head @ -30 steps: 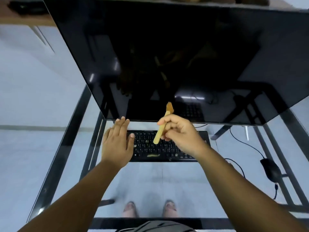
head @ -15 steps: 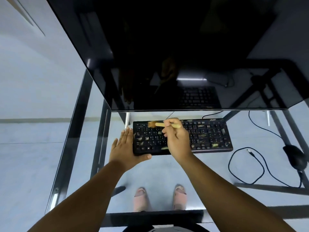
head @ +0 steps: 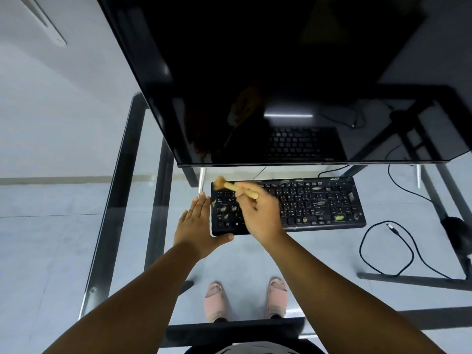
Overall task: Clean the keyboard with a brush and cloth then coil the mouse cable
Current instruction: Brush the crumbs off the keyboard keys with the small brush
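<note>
- Right now I see the keyboard (head: 306,203) lying flat on the glass desk (head: 127,200), just below the dark monitor (head: 255,72), with bits of debris scattered over its keys.
- My left hand (head: 196,226) has its fingers straight against the keyboard's left edge, thumb along the front corner.
- My right hand (head: 258,213) pinches the brush (head: 238,189) by its wooden handle; the bristles sit at the keyboard's top-left corner, blurred.
- To the right, the mouse (head: 457,231) rests near the desk's edge, its cable (head: 383,249) looped loosely on the glass, plug end free.
- I see no cloth.
</note>
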Demonstrator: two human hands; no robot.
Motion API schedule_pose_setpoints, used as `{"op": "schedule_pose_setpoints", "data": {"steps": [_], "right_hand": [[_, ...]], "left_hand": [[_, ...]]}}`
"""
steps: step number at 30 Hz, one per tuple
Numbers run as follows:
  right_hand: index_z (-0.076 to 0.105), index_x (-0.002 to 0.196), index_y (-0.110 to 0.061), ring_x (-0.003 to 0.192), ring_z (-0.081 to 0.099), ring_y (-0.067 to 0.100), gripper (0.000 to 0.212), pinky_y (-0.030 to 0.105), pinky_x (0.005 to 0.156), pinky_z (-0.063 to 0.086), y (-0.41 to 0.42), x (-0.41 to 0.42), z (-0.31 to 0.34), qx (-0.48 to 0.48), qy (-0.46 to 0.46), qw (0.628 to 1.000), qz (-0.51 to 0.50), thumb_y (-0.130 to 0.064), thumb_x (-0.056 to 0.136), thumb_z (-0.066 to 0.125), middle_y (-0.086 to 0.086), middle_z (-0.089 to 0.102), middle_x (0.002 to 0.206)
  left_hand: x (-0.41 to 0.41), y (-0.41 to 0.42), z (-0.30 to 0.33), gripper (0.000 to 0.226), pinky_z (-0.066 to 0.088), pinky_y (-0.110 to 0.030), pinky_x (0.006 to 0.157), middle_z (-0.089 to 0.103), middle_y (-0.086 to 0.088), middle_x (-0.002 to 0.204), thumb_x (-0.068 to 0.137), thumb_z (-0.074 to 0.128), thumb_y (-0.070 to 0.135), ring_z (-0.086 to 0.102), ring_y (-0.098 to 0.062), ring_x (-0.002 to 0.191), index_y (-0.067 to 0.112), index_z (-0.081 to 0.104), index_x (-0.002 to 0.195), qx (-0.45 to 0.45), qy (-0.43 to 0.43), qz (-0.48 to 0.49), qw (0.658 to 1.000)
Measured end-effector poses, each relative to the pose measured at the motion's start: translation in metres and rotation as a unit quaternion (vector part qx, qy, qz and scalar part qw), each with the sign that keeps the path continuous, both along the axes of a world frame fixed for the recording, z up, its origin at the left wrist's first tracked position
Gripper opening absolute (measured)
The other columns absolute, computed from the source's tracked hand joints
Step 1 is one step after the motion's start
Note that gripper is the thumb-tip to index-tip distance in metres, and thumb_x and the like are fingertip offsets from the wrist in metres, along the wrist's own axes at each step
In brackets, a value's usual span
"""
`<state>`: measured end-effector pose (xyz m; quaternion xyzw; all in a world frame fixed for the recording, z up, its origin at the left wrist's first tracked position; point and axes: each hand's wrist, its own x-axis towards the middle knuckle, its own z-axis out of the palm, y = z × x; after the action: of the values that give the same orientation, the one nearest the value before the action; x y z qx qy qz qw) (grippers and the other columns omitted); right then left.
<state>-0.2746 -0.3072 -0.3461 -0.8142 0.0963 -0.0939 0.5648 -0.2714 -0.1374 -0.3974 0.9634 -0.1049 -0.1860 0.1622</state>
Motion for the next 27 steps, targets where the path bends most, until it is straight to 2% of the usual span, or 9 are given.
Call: {"op": "schedule_pose_setpoints", "data": {"steps": [4, 6, 10, 12, 14, 17, 21, 25, 27], "right_hand": [[0.071, 0.109, -0.014, 0.077, 0.064, -0.003, 0.021, 0.013, 0.07, 0.049, -0.001, -0.002, -0.006, -0.063, -0.004, 0.997, -0.042, -0.011, 0.091, 0.059, -0.006, 0.073, 0.101], [0.072, 0.109, -0.013, 0.071, 0.061, -0.005, 0.021, 0.008, 0.064, 0.045, -0.005, -0.002, -0.007, -0.04, -0.009, 0.996, -0.074, -0.011, 0.092, 0.06, -0.005, 0.072, 0.094], [0.072, 0.106, -0.015, 0.064, 0.06, -0.01, 0.019, 0.004, 0.059, 0.04, -0.005, -0.005, -0.007, -0.019, 0.037, 0.999, 0.012, -0.012, 0.091, 0.061, -0.018, 0.07, 0.083], [0.072, 0.107, -0.013, 0.068, 0.06, -0.012, 0.02, 0.003, 0.063, 0.041, -0.01, -0.008, -0.008, -0.048, 0.002, 0.997, -0.061, -0.009, 0.091, 0.06, -0.011, 0.072, 0.087], [0.071, 0.108, -0.013, 0.059, 0.057, -0.007, 0.02, 0.005, 0.057, 0.039, -0.016, -0.01, -0.011, -0.024, -0.006, 0.995, -0.095, -0.01, 0.092, 0.06, -0.006, 0.073, 0.084], [0.072, 0.106, -0.016, 0.044, 0.047, -0.001, 0.019, 0.008, 0.046, 0.032, -0.018, -0.015, -0.012, 0.005, 0.033, 0.999, -0.023, -0.011, 0.091, 0.06, -0.013, 0.068, 0.066], [0.07, 0.111, -0.013, 0.053, 0.053, 0.001, 0.023, 0.013, 0.052, 0.042, -0.034, -0.018, -0.014, -0.012, 0.001, 0.99, -0.142, -0.009, 0.092, 0.058, -0.006, 0.07, 0.077], [0.071, 0.106, -0.017, 0.057, 0.058, 0.02, 0.02, 0.036, 0.057, 0.053, -0.044, -0.019, -0.011, 0.043, 0.06, 0.993, -0.088, -0.01, 0.093, 0.058, -0.006, 0.07, 0.073], [0.072, 0.107, -0.014, 0.049, 0.05, 0.01, 0.021, 0.027, 0.049, 0.047, -0.052, -0.021, -0.013, -0.003, 0.043, 0.989, -0.138, -0.01, 0.093, 0.056, -0.006, 0.067, 0.068]], "left_hand": [[0.0, 0.0, -0.002, 0.119, 0.005, -0.037, 0.12, -0.006, 0.003, 0.164, 0.068, 0.048, 0.086, -0.009, -0.013, 0.149, 0.02, -0.002, 0.155, -0.001, 0.0, 0.0, 1.0], [0.0, 0.001, -0.003, 0.119, 0.005, -0.038, 0.12, -0.007, 0.003, 0.164, 0.069, 0.047, 0.086, -0.01, -0.013, 0.149, 0.02, -0.002, 0.155, -0.002, 0.0, -0.001, 1.0], [0.0, 0.002, -0.004, 0.119, 0.005, -0.037, 0.12, -0.007, 0.004, 0.164, 0.069, 0.048, 0.086, -0.01, -0.012, 0.149, 0.021, -0.002, 0.155, -0.003, -0.005, -0.001, 1.0], [0.001, 0.002, -0.004, 0.119, 0.004, -0.037, 0.119, -0.007, 0.004, 0.164, 0.069, 0.047, 0.086, -0.01, -0.013, 0.149, 0.021, -0.002, 0.155, 0.0, -0.005, -0.002, 1.0], [0.001, 0.002, -0.004, 0.119, 0.004, -0.037, 0.12, -0.006, 0.003, 0.164, 0.069, 0.048, 0.086, -0.009, -0.013, 0.149, 0.021, -0.002, 0.155, 0.0, -0.005, -0.001, 1.0], [0.001, 0.002, -0.004, 0.119, 0.007, -0.038, 0.12, -0.004, 0.003, 0.164, 0.068, 0.05, 0.085, -0.007, -0.014, 0.15, 0.02, 0.0, 0.155, -0.003, -0.007, 0.0, 1.0], [0.004, 0.001, -0.001, 0.124, 0.007, -0.038, 0.121, -0.003, 0.001, 0.164, 0.066, 0.053, 0.085, -0.005, -0.015, 0.15, 0.019, -0.002, 0.155, -0.003, -0.002, 0.004, 1.0], [0.004, -0.003, 0.005, 0.133, 0.01, -0.04, 0.121, -0.001, 0.001, 0.164, 0.059, 0.061, 0.083, -0.002, -0.016, 0.15, 0.019, -0.007, 0.154, 0.002, 0.007, 0.016, 1.0], [0.004, -0.008, 0.009, 0.137, 0.011, -0.04, 0.12, 0.0, 0.001, 0.164, 0.056, 0.065, 0.082, 0.0, -0.017, 0.15, 0.019, -0.008, 0.154, 0.003, 0.012, 0.027, 1.0]]}}
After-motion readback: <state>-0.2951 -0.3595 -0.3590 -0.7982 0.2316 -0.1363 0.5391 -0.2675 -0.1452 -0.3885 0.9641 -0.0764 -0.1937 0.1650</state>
